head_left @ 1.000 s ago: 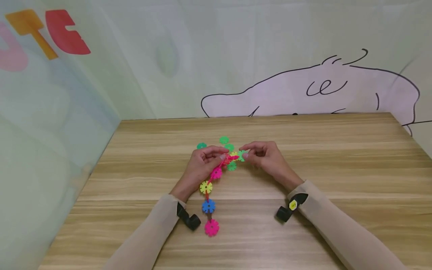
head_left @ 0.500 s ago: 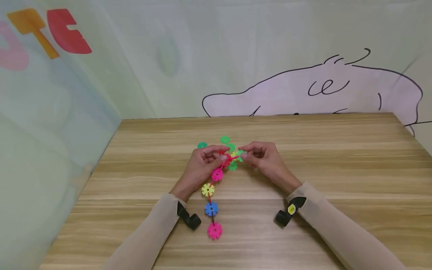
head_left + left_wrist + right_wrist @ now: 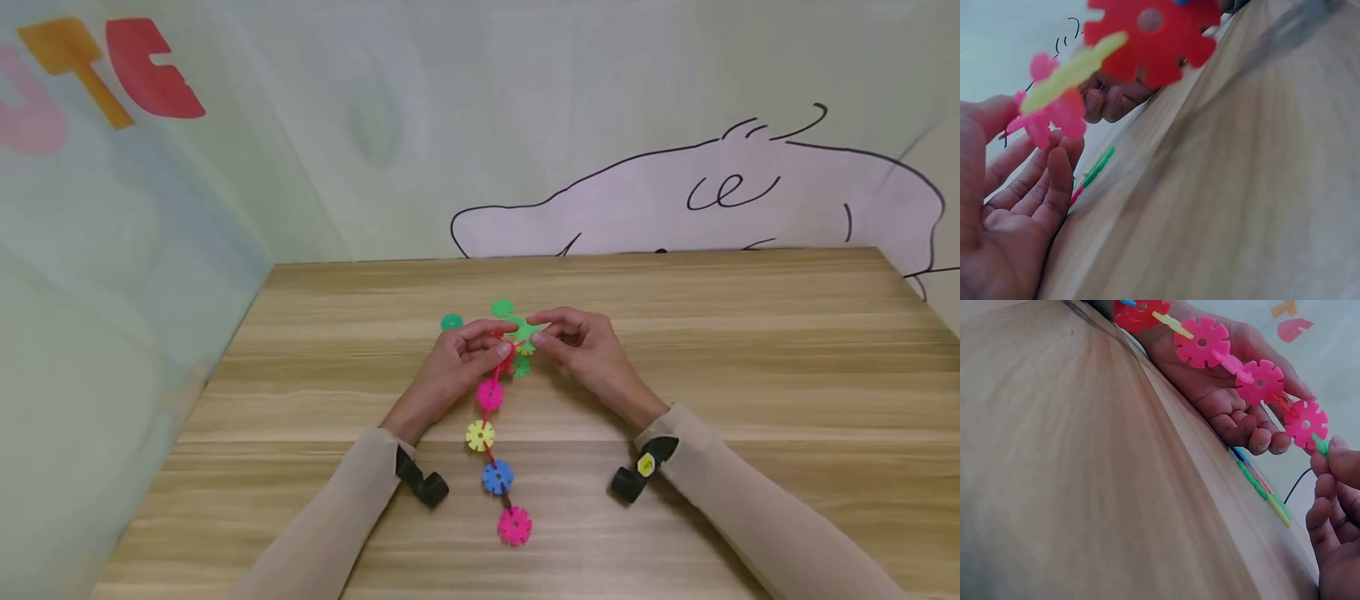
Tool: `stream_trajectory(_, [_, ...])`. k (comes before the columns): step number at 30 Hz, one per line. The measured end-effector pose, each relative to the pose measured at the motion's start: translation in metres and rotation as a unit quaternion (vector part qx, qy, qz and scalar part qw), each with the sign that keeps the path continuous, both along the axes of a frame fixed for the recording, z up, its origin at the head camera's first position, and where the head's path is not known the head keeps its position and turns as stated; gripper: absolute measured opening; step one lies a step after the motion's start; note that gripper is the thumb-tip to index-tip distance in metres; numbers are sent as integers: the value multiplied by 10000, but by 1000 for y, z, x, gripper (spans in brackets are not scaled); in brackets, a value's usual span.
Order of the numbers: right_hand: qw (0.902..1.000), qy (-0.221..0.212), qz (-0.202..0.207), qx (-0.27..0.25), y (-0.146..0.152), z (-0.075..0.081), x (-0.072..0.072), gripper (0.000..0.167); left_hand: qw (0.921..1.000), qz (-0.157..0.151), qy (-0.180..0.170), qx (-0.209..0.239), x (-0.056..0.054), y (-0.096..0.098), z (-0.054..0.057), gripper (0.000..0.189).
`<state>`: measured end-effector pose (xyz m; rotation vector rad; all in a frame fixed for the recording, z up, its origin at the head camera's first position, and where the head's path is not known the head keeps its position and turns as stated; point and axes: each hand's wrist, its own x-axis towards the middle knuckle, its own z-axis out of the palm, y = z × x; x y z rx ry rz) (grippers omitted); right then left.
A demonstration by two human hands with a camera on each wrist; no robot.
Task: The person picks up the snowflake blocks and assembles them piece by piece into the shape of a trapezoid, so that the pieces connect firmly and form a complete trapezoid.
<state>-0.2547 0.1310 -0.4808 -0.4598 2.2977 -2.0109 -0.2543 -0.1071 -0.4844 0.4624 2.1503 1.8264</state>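
Observation:
A chain of slotted plastic snowflake discs point(image 3: 480, 436), in pink, yellow, blue and red, hangs from my left hand point(image 3: 459, 365). Thumb and fingers of that hand pinch it near its upper end. My right hand point(image 3: 592, 348) pinches a small green snowflake disc point(image 3: 1320, 445) between thumb and finger. In the right wrist view, this green disc meets the edge of the end pink disc point(image 3: 1306, 424); whether their slots are locked I cannot tell. A red disc point(image 3: 1150, 40) and a yellow disc point(image 3: 1072, 72) of the chain cross the left wrist view.
Several loose discs lie on the wooden table point(image 3: 720, 333) just beyond the hands, among them a green disc point(image 3: 502, 308) and a teal disc point(image 3: 452, 322). A printed cloth backdrop point(image 3: 375, 183) stands behind and to the left of the table.
The hanging end of the chain has swung right and toward the person. My right hand has shifted slightly left with the green disc, closer to the left hand.

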Motion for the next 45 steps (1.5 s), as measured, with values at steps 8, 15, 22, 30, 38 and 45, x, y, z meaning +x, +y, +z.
stream_trajectory(8, [10000, -42, 75, 46, -1, 0, -1, 28, 9997, -171, -97, 123, 0, -2, -1, 41])
stream_trajectory(15, [9953, 246, -514, 779, -1, -4, -3, 24, 9996, -169, -33, 234, 0, -1, 0, 44])
stream_trajectory(22, [9699, 864, -347, 2251, -8, -7, -4, 40, 9997, -137, 170, 93, -1, 0, 0, 40])
stream_trajectory(30, [9575, 1206, -270, 2607, -12, -5, -3, 44, 9992, -219, 176, 294, -1, 0, 0, 39])
stream_trajectory(38, [9862, 614, -564, 1431, -6, -7, -3, 33, 9986, -246, 250, 388, 0, -1, -1, 38])
stream_trajectory(45, [9935, 609, -821, 512, -4, -6, -4, 18, 9978, -299, 217, 559, 1, -1, -1, 37])
